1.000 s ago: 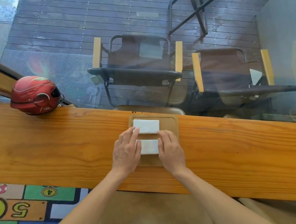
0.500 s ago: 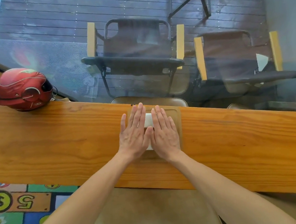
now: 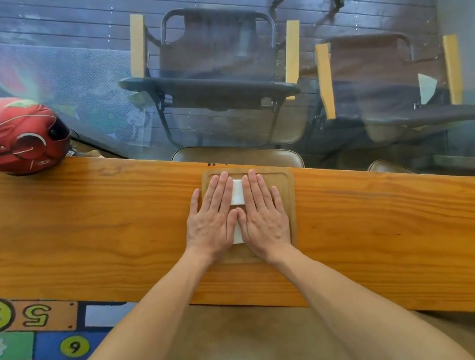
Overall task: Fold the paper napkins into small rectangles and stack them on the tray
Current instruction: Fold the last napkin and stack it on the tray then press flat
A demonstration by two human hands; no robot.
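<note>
The left hand [image 3: 214,219] lies flat, fingers straight and spread a little, pressing down on the white folded napkins [image 3: 237,195] that sit on the wooden tray [image 3: 291,203]. Just beside it the right hand [image 3: 263,214] lies flat in the same way, thumbs nearly touching, so only a narrow strip of white shows between the two palms and again below the thumbs. How many napkins lie under the hands, and whether they are stacked or end to end, cannot be told.

The likely trouble is in the lifting: thin paper can cling to a palm and come up with it, or spring open at the crease once the pressure goes, leaving the pile crooked. Pressing unevenly, one hand harder than the other, could slide the napkins sideways toward the tray's rim.

Going left to right around this: a red helmet [image 3: 14,136] rests at the far left of the long tabletop [image 3: 85,230], well apart from the tray. A coloured play mat [image 3: 25,343] with numbers covers the floor below. Beyond the glass stand two folding chairs [image 3: 214,62]. Nothing on the tabletop stands between the hands and the tray; the hands themselves hide most of the work.
</note>
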